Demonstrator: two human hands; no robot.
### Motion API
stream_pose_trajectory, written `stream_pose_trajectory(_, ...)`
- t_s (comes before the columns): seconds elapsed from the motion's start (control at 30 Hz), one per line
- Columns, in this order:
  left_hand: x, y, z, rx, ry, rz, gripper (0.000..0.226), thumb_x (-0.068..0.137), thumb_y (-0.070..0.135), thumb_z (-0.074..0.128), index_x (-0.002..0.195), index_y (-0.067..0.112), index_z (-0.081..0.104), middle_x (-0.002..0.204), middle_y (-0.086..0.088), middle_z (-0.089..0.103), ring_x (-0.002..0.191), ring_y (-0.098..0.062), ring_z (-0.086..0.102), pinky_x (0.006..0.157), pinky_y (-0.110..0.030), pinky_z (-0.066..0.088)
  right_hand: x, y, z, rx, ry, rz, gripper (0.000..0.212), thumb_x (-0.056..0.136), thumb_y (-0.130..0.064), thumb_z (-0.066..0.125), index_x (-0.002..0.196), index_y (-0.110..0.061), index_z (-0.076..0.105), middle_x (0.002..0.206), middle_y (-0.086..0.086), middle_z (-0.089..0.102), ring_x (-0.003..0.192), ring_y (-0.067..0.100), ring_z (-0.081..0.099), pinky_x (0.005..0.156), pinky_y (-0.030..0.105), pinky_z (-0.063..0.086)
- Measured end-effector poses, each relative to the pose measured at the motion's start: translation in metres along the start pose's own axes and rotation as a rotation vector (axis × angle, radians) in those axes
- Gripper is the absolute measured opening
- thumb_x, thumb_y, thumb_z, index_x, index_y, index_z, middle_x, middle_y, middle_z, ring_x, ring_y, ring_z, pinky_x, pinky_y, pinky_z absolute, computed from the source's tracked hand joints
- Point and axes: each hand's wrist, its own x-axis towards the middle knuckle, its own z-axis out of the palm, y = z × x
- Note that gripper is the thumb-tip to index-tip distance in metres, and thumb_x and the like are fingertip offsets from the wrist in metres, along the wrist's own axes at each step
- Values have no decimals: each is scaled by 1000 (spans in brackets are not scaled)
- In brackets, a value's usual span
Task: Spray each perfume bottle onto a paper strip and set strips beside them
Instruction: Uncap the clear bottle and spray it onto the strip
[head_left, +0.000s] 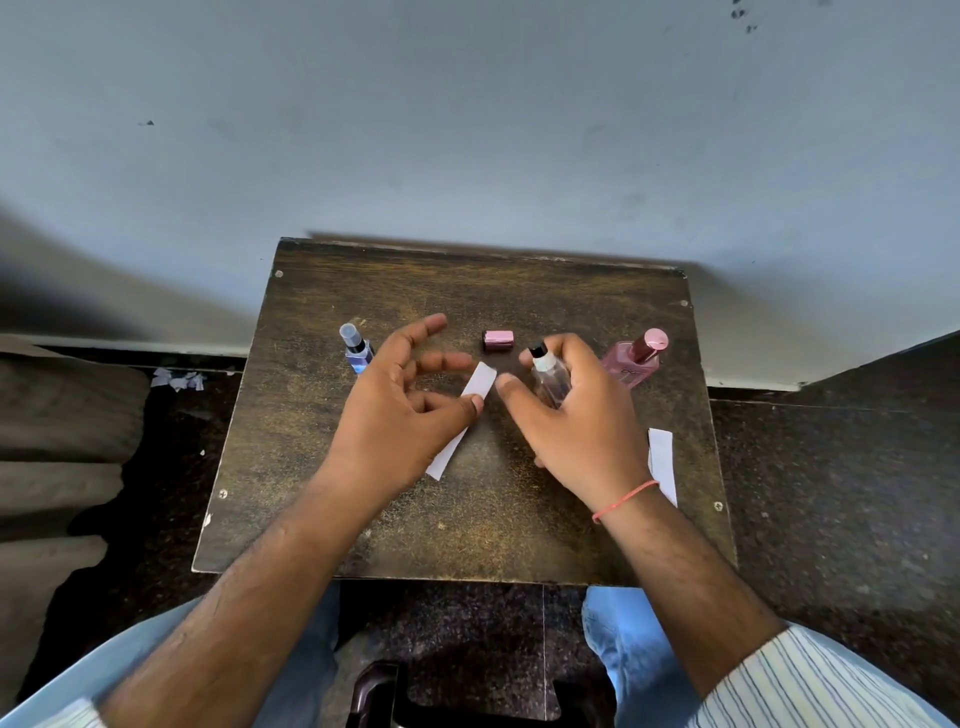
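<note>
My left hand (400, 410) pinches a white paper strip (478, 382) between thumb and finger above the middle of the small dark wooden table (467, 540). My right hand (576, 415) grips a clear perfume bottle (548, 374) with a black sprayer, uncapped, its nozzle close to the strip's upper end. A blue bottle (356, 348) stands at the back left, partly behind my left hand. At the back right stands a pink bottle (636, 356) with its pink cap on. A loose pink cap (498, 340) lies on its side between the hands.
A second white strip (662, 462) lies flat on the table by my right wrist. Scraps of paper (176, 379) lie on the dark floor to the left. A grey wall runs right behind the table. My knees are under the front edge.
</note>
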Motion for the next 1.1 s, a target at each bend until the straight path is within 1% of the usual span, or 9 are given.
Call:
stream_pose_trajectory(0.1,-4,0,3,207,49,61,88,89,5,86,156,40,42,130,16,64,79,-20,82,79,-30,69,8,0,5,-26,17,-74,30,95,-27,74,123,-36,68,86,-18,71,71,12,70,75,38,62)
stream_pose_trajectory(0.2,-7,-3,10,317,66,119,92,88,9,87,159,42,38,140,14,53,76,-12,80,80,-27,67,16,-5,9,-95,-26,-127,46,96,-26,74,139,-42,66,78,-17,66,69,7,63,70,26,55)
stream_pose_trajectory(0.27,-6,-5,13,353,89,153,91,88,9,87,159,39,39,147,10,48,72,-8,79,84,-24,65,19,-8,12,-156,-62,-143,49,96,-27,71,141,-46,64,78,-13,70,77,15,71,73,30,58)
stream_pose_trajectory(0.37,-5,-4,18,409,113,177,86,89,13,86,159,34,41,154,8,43,69,-3,76,79,-11,59,22,-7,14,-244,-65,-149,45,96,-28,69,137,-46,67,105,-7,82,97,22,77,79,41,63)
stream_pose_trajectory(0.43,-6,-1,18,470,117,161,84,89,20,87,159,32,41,154,8,43,67,-4,74,75,-6,54,23,-6,14,-273,-60,-154,40,96,-29,70,134,-43,69,109,-6,83,101,23,77,81,41,63)
stream_pose_trajectory(0.63,-8,7,14,690,136,172,77,93,38,78,158,24,40,155,-2,46,98,-20,76,89,-25,53,24,2,15,-275,-25,-171,33,96,-23,73,127,-34,73,103,-5,83,99,22,77,81,41,63)
stream_pose_trajectory(0.8,-19,20,10,967,75,239,63,104,41,61,160,21,41,156,-1,48,125,-21,65,88,-20,41,23,9,13,-193,8,-163,29,96,-23,73,123,-33,74,100,-8,82,93,16,77,80,36,61)
stream_pose_trajectory(0.97,-25,20,1,1144,-28,225,68,101,20,63,161,29,34,157,3,38,116,-21,67,77,-22,43,24,15,14,-153,26,-161,30,95,-23,74,123,-33,74,100,-11,82,92,11,76,82,36,62)
stream_pose_trajectory(1.1,-24,16,-13,1183,-116,203,72,95,13,68,155,39,37,147,7,42,106,-24,71,82,-31,57,23,17,15,-149,27,-172,30,95,-23,74,123,-33,73,95,-11,81,88,9,76,81,35,62)
